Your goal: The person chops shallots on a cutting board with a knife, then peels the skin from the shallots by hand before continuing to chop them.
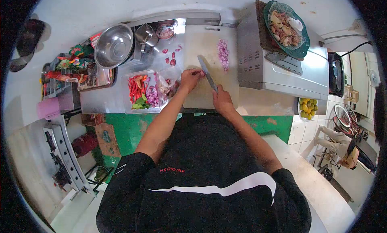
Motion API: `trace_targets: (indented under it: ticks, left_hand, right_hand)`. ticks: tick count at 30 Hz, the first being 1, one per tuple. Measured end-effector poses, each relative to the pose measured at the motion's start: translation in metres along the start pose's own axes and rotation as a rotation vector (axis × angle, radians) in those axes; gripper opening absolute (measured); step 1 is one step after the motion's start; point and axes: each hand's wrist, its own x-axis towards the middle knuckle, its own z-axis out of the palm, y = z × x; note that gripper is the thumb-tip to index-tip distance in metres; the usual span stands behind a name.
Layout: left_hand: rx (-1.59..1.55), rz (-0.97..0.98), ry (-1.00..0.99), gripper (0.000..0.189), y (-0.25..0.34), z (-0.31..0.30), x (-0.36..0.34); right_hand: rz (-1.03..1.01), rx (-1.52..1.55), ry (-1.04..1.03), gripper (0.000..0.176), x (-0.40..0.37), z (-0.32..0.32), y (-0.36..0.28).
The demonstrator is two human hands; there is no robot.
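Note:
My right hand (223, 99) is wrapped round the handle of a kitchen knife (207, 71), its blade slanting up and left over the pale cutting board (194, 43). Close to the blade, my left hand (191, 79) pinches a small pinkish piece that looks like a shallot, mostly hidden by the fingers. A strip of chopped shallots (223, 55) lies on the right part of the board. Left of the board are a few unpeeled reddish shallots (173, 62) and a clear plastic bag (168, 83) with more bulbs.
A clear tray (128, 108) holds red chillies (137, 87), shallots and green leaves. Behind it stand a large steel bowl (114, 45), a metal jug (144, 33) and a small bowl (165, 31). A white appliance (278, 67) borders the board's right; a plate of green-yellow fruit (307, 108) sits beyond.

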Motion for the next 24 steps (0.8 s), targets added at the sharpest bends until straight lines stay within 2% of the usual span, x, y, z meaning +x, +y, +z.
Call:
trace_targets:
  ticks: [12,14,17,20,22,24]
  left_hand:
    - [0.015,-0.048,0.015,0.026,0.010,-0.001,-0.006]
    - [0.080,0.025,0.076,0.021,-0.002,0.002,-0.002]
    - [0.070,0.021,0.088,0.023,0.001,0.003,-0.006]
    - [0.086,-0.002,0.089,0.024,-0.001,0.003,-0.003]
    - [0.110,0.018,0.096,0.023,0.002,0.002,-0.005]
    - [0.134,0.038,0.100,0.023,0.003,0.002,-0.006]
  right_hand:
    - [0.040,-0.082,-0.007,0.027,0.000,0.010,-0.005]
    - [0.025,-0.087,-0.006,0.027,0.002,0.014,-0.004]
    - [-0.010,-0.070,0.022,0.026,0.000,0.012,-0.010]
    - [0.057,-0.074,-0.017,0.026,0.005,0.013,-0.013]
    - [0.092,-0.044,-0.080,0.035,0.006,0.013,-0.014]
    - [0.061,-0.035,-0.053,0.035,0.004,0.015,-0.013]
